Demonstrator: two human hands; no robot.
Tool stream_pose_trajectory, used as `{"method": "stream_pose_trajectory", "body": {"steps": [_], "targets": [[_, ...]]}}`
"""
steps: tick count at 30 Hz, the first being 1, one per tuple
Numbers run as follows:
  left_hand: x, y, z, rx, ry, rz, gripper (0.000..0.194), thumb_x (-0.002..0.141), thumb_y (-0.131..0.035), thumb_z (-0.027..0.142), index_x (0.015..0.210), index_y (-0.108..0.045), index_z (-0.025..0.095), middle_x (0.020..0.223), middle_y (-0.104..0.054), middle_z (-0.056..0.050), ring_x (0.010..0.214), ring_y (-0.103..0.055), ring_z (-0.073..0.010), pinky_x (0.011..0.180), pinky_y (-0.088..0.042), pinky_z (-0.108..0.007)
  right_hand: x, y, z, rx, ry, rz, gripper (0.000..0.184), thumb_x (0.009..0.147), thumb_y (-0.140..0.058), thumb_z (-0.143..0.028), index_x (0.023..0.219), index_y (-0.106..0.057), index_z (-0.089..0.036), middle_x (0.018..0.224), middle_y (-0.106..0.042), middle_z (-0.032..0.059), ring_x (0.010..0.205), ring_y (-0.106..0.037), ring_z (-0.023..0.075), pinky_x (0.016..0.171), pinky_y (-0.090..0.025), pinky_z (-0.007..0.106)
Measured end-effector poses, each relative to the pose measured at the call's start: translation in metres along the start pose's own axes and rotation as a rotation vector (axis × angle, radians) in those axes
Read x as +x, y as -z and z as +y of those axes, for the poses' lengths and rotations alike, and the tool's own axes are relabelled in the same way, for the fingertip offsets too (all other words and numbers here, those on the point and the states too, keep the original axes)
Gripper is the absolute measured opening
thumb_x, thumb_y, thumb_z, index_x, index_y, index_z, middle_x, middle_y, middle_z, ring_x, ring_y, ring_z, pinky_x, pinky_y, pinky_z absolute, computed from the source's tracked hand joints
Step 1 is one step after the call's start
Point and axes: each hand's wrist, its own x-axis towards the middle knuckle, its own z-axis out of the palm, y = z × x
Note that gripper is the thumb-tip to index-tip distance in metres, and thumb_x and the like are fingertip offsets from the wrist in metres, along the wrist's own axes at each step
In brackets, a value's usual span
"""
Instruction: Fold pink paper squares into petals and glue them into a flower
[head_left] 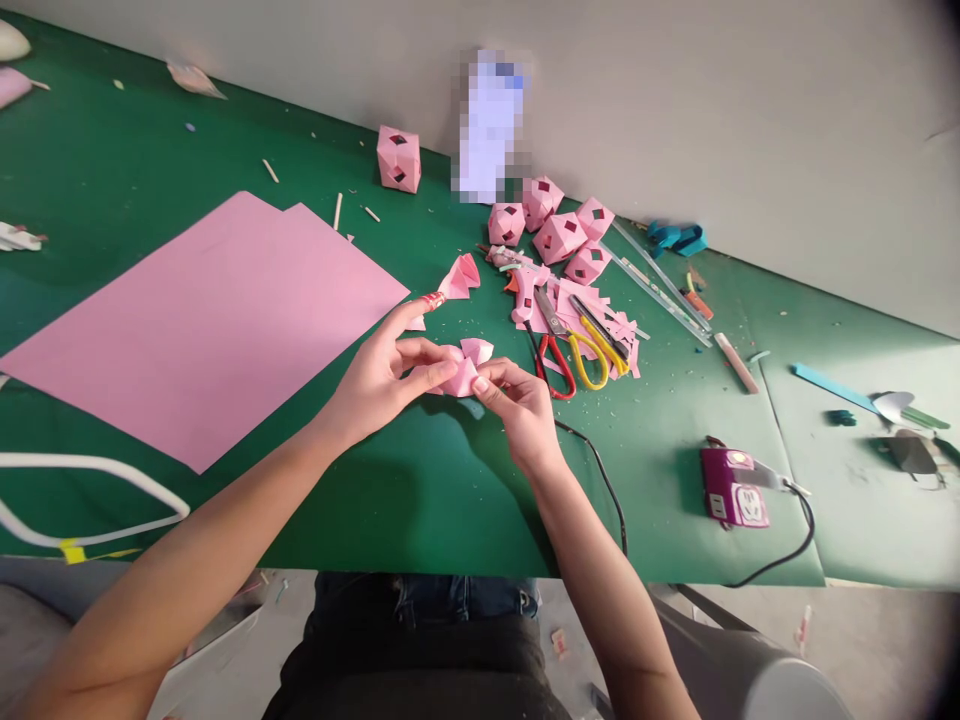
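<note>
Boxes of folded pink paper with cut-out openings are clustering right of the upper centre on a green table, and a lone pink box is standing near the top of the frame, left of a blurred-out screen; the openings are showing dark insides, and whether anything is lying within cannot be told. At the lower right, a purple socket box is holding a grey plug with a black cord trailing from it. In the middle of the frame, the left hand is pinching a small folded piece between thumb and bent fingers, its index finger stretching upward with a red wrap near the tip, close to another folded piece. The right hand is curling nearly closed, its thumb and fingertips gripping the right edge of that same small folded piece. Just above and to the right, a pink glue gun, scissors and paper scraps are lying together, while a large pink sheet is covering much of the left side
</note>
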Motion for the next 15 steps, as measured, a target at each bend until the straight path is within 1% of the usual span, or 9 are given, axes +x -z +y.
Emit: {"method": "stream_pose_trajectory", "body": {"steps": [2, 5, 7, 9, 11, 15], "targets": [[0.003, 0.001, 0.0, -0.067, 0.067, 0.022, 0.082, 0.082, -0.092, 0.043, 0.15, -0.052, 0.021, 0.091, -0.08, -0.005, 0.106, -0.082, -0.0308, 0.081, -0.07, -0.038, -0.002, -0.005, -0.003, 0.053, -0.037, 0.0, 0.035, 0.079, -0.09, -0.059, 0.079, -0.08, -0.025, 0.087, -0.072, 0.0024, 0.083, -0.059, 0.0202, 0.082, -0.05, 0.039], [0.007, 0.001, 0.001, -0.124, 0.126, 0.048, 0.077, 0.076, -0.096, 0.043, 0.139, -0.06, 0.019, 0.096, -0.082, -0.007, 0.102, -0.082, -0.0304, 0.079, -0.07, -0.037, -0.003, -0.01, -0.006, 0.108, -0.074, 0.01, 0.038, 0.076, -0.092, -0.06, 0.078, -0.079, -0.024, 0.086, -0.071, 0.002, 0.079, -0.056, 0.0181, 0.075, -0.048, 0.035], [0.008, 0.002, 0.002, -0.141, 0.157, 0.044, 0.074, 0.073, -0.098, 0.043, 0.133, -0.062, 0.018, 0.091, -0.081, -0.005, 0.094, -0.083, -0.0283, 0.079, -0.07, -0.037, -0.004, -0.012, -0.006, 0.123, -0.093, 0.012, 0.039, 0.075, -0.092, -0.06, 0.078, -0.078, -0.024, 0.085, -0.07, 0.0019, 0.077, -0.055, 0.0174, 0.073, -0.047, 0.034], [0.009, 0.004, 0.002, -0.148, 0.183, 0.034, 0.072, 0.072, -0.098, 0.045, 0.129, -0.063, 0.018, 0.082, -0.079, -0.001, 0.086, -0.083, -0.0258, 0.081, -0.069, -0.038, -0.004, -0.013, -0.005, 0.124, -0.109, 0.013, 0.04, 0.076, -0.091, -0.061, 0.08, -0.078, -0.023, 0.085, -0.071, 0.0017, 0.075, -0.054, 0.0168, 0.073, -0.046, 0.034], [0.009, 0.005, 0.001, -0.149, 0.194, 0.032, 0.07, 0.071, -0.099, 0.046, 0.125, -0.063, 0.018, 0.079, -0.079, 0.0, 0.083, -0.082, -0.0237, 0.085, -0.067, -0.036, -0.004, -0.013, -0.003, 0.094, -0.105, 0.006, 0.041, 0.078, -0.089, -0.062, 0.082, -0.078, -0.023, 0.086, -0.072, 0.0017, 0.076, -0.054, 0.0169, 0.074, -0.045, 0.034], [0.009, 0.005, 0.0, -0.143, 0.186, 0.03, 0.067, 0.07, -0.099, 0.048, 0.119, -0.062, 0.02, 0.075, -0.078, 0.002, 0.078, -0.081, -0.0208, 0.085, -0.065, -0.033, -0.005, -0.011, -0.001, -0.02, -0.027, -0.06, 0.042, 0.087, -0.08, -0.067, 0.085, -0.076, -0.025, 0.09, -0.072, 0.0031, 0.085, -0.057, 0.0206, 0.08, -0.046, 0.036]]}}
